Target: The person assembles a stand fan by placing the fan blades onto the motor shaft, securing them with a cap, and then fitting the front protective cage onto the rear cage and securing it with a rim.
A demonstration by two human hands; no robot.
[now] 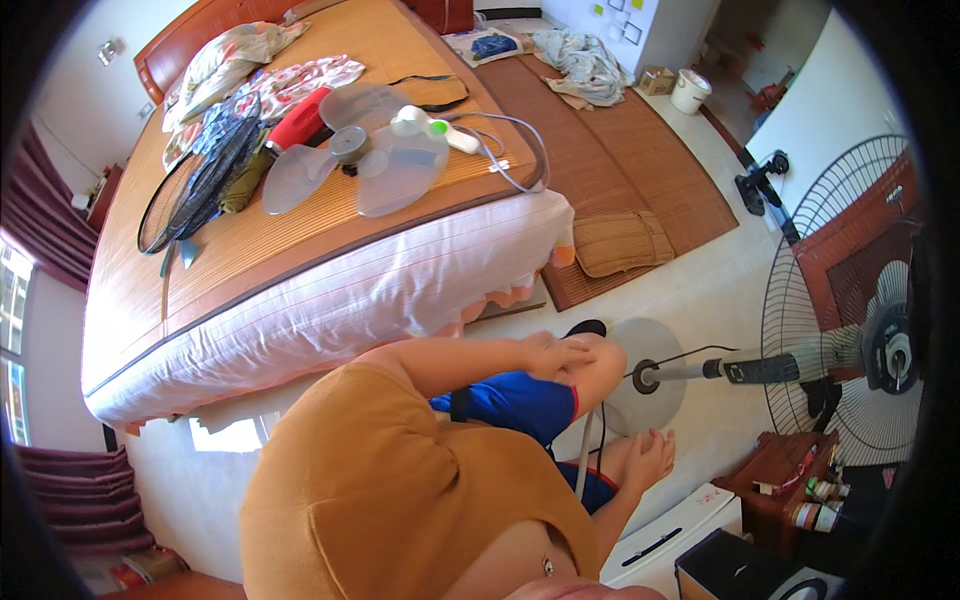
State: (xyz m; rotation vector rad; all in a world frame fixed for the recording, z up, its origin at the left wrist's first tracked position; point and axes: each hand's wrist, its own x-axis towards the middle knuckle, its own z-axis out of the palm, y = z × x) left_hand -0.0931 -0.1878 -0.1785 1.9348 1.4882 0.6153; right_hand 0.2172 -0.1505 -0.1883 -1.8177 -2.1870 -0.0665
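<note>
On knees, both hands (556,352) empty, fan pole (700,370) nearby

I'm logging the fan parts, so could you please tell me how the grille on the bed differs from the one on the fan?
The loose grille lies flat on the bed's mat, beside the detached blade. The mounted grille stays fixed to the tilted pedestal fan, around the motor hub. Both are round, dark wire cages.

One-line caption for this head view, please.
Seated person rests left hand on knee, right hand open beside a dismantled pedestal fan; fan blade lies on bed.
</note>
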